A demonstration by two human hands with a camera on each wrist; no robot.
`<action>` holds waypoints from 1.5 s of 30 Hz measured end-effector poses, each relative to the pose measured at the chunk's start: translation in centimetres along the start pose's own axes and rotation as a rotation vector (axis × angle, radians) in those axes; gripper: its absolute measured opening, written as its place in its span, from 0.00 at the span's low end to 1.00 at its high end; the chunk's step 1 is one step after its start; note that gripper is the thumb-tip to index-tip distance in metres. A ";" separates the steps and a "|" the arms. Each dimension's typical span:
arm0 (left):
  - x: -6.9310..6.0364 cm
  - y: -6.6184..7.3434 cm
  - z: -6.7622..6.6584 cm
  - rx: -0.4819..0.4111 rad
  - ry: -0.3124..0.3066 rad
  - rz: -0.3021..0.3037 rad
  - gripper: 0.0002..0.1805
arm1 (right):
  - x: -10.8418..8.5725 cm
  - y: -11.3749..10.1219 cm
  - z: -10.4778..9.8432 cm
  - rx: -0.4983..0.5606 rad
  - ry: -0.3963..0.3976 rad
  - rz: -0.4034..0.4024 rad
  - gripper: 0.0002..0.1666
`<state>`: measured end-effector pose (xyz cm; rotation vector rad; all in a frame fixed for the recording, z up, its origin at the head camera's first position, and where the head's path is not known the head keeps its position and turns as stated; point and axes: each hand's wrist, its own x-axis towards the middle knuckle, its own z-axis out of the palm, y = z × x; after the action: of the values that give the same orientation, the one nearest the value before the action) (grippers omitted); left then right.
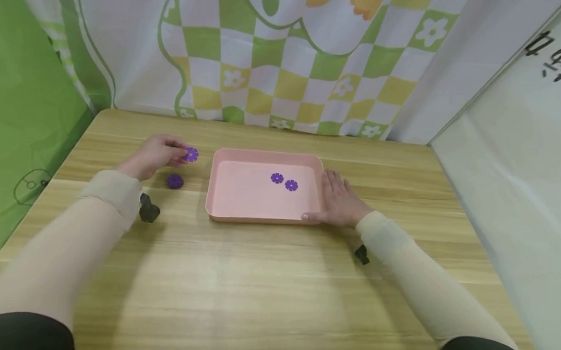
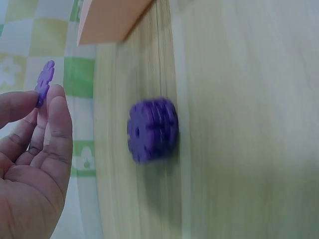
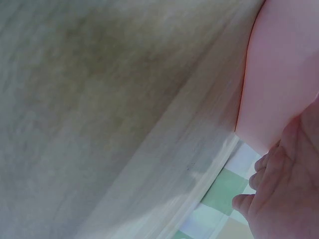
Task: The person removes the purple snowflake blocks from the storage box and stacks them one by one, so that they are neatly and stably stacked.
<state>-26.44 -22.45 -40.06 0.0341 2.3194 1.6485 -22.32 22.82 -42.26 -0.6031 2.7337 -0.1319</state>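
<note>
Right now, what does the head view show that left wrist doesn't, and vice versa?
Only head: the right hand against the pink tray's right side, two purple discs lying inside, both sleeves, and the green sheet at left.

Only left wrist: the left hand's palm side, and a clear side-on look at the layers in the purple stack.

Both: the left hand pinching a purple disc, that stack on the wooden table, part of the tray, and the checkered cloth.
</note>
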 end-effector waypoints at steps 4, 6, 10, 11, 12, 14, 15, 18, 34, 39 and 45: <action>-0.6 -0.3 -0.7 0.021 0.003 -0.014 0.20 | -0.1 0.1 -0.1 -0.008 0.004 -0.001 0.77; -0.8 -0.5 -1.1 0.031 0.003 -0.021 0.20 | 0.0 0.1 -0.1 -0.008 0.006 0.000 0.77; -1.4 -0.8 -1.8 0.037 -0.003 -0.028 0.20 | 0.1 0.1 0.0 -0.007 0.005 0.007 0.77; -1.5 -0.8 -2.0 0.032 -0.004 -0.030 0.20 | 0.1 0.1 0.0 -0.005 0.006 0.007 0.77; -1.6 -0.9 -2.2 0.028 -0.009 -0.030 0.20 | 0.1 0.1 0.0 -0.004 0.006 0.007 0.77; -1.9 -0.9 -2.5 0.048 -0.018 -0.040 0.19 | 0.1 0.1 0.1 -0.001 0.003 0.009 0.77; -2.0 -1.0 -2.7 0.058 -0.021 -0.046 0.19 | 0.1 0.1 0.1 -0.001 0.004 0.008 0.77; -2.3 -1.2 -3.1 0.081 -0.035 -0.051 0.17 | 0.1 0.1 0.0 0.000 0.000 0.009 0.77; -2.9 -2.3 -3.5 0.174 -0.135 -0.119 0.17 | 0.0 0.0 -0.1 0.011 0.004 0.015 0.77; -2.9 -2.2 -3.4 0.187 -0.135 -0.131 0.16 | 0.1 0.0 0.1 0.008 0.012 0.015 0.77; -2.8 -2.6 -3.5 0.185 -0.139 -0.139 0.16 | 0.2 0.2 0.2 0.014 0.012 0.017 0.77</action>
<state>-24.27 -27.09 -40.76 0.0251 2.3042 1.3193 -22.48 22.88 -42.56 -0.5770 2.7463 -0.1514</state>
